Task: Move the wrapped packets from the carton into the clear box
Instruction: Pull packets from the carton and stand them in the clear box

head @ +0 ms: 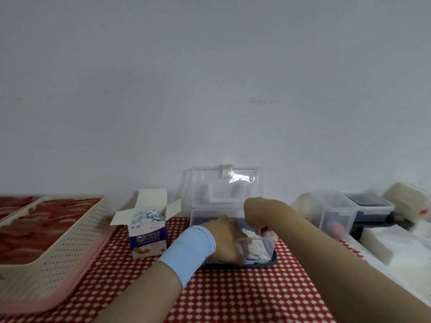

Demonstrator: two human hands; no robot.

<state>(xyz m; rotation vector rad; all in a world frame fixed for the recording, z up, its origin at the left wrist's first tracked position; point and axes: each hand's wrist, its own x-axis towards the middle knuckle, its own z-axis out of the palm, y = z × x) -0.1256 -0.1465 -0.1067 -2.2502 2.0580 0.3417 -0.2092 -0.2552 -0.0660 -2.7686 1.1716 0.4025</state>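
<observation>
- Centrally in the head view, the left hand [224,240] reaches from the near left into the clear box [268,243]. A pale blue wristband [189,250] sits behind it, and the forearm slants up from the bottom edge.
- Its fingers lie low among the wrapped packets [256,252] inside the box; I cannot tell whether they grip anything.
- The right hand [256,216] hangs over the box with the wrist bent sharply down. Its fingertips are drawn together, pinching a white packet [249,232] just above the pile.
- The box's lid [221,183] stands upright at the back, against the wall, leaving the top open to both hands.
- The carton [148,236] stands just left of the box, not touching it. Its flaps are splayed open and more packets [145,216] show inside.
- Further left, a cream perforated basket [70,241] rests on a pink tray [70,292], close to the carton's flap.
- On the right, a second lidded container [349,213] sits well apart.
- The surface [233,297], under a red checked cloth, lies bare between the forearms.
</observation>
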